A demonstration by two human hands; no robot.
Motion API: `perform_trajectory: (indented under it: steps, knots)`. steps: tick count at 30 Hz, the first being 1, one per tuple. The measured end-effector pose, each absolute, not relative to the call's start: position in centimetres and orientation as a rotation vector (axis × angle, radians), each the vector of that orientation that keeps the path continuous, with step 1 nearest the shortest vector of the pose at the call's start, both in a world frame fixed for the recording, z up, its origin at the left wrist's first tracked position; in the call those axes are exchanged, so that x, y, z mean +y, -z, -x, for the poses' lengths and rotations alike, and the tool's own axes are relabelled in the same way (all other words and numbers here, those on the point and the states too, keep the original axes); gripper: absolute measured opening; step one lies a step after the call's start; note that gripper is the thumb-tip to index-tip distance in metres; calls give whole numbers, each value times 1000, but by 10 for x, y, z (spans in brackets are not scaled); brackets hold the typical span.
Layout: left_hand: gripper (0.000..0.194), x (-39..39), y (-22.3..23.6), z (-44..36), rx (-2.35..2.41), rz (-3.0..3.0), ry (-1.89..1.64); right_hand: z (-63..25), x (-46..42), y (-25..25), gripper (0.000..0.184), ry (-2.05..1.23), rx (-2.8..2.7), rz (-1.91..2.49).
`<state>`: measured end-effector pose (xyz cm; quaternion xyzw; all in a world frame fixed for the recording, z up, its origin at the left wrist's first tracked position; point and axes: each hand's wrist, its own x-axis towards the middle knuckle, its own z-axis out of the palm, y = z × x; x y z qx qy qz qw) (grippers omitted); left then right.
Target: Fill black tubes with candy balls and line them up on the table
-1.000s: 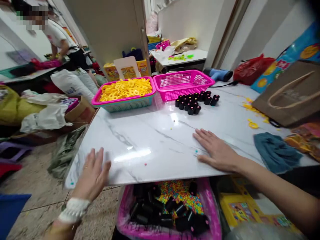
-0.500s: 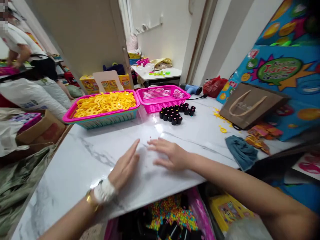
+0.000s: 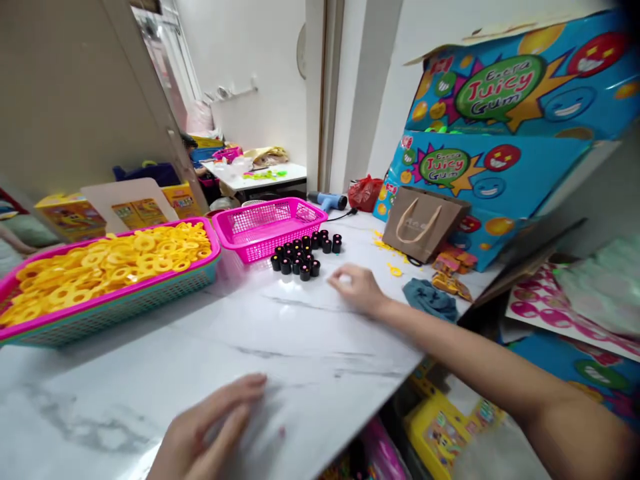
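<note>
My left hand (image 3: 213, 423) rests low over the white marbled table (image 3: 300, 340), fingers stretched out and holding nothing. Just right of its fingertips lies a tiny pinkish bit (image 3: 283, 432), blurred. Farther forward, my right hand (image 3: 357, 288) hovers by the table with its fingers loosely bent. I see nothing in it. Left of its fingertips, and apart from them, stands a cluster of small black cylindrical pieces (image 3: 305, 272), several with pink or yellow dots on top. Behind these is a pink mesh basket (image 3: 260, 252).
A pink-rimmed teal basket (image 3: 135, 312) heaped with yellow rings (image 3: 135, 257) stands left. At right are a brown paper bag (image 3: 420, 227), a blue cloth (image 3: 430, 300), orange wrappers (image 3: 453, 277) and large blue gum boxes (image 3: 450, 167). A blue heat gun-like tool (image 3: 327, 200) lies behind.
My right hand has moved forward toward the black pieces, away from my left hand. The view has turned right, and the left hand now sits lower in it.
</note>
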<state>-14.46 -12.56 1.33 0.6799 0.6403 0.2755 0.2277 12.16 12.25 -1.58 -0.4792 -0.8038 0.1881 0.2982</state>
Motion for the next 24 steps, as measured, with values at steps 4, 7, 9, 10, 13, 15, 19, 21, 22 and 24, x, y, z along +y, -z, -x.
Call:
perform_trajectory:
  steps: [4, 7, 9, 10, 13, 15, 19, 21, 22, 24]
  knots:
    - [34, -51, -18, 129, 1895, -1749, -919, -111, 211, 24, 24, -392, -1958, 1689]
    - [30, -35, -7, 126, 1848, -1931, -893, -100, 236, 37, 33, -351, -1905, 1819]
    - [25, -40, -4, 127, 1768, -2096, -823, -95, 239, 46, 30, -324, -1890, 1851]
    - [24, -45, -4, 128, 1736, -2164, -781, -94, 239, 49, 27, -315, -1887, 1860]
    - [23, -53, -8, 128, 1665, -2295, -662, -96, 235, 56, 22, -306, -1901, 1869]
    - [24, -53, -10, 127, 1636, -2329, -621, -100, 232, 58, 22, -302, -1929, 1855]
    - [24, -49, -11, 124, 1630, -2346, -619, -103, 230, 56, 31, -301, -1938, 1852]
    - [23, -49, -10, 124, 1631, -2356, -621, -102, 231, 54, 38, -308, -1915, 1868]
    - [23, -50, -10, 124, 1633, -2364, -621, -101, 233, 52, 37, -313, -1906, 1871]
    - [22, -51, -10, 125, 1636, -2380, -615, -99, 234, 50, 28, -319, -1896, 1869]
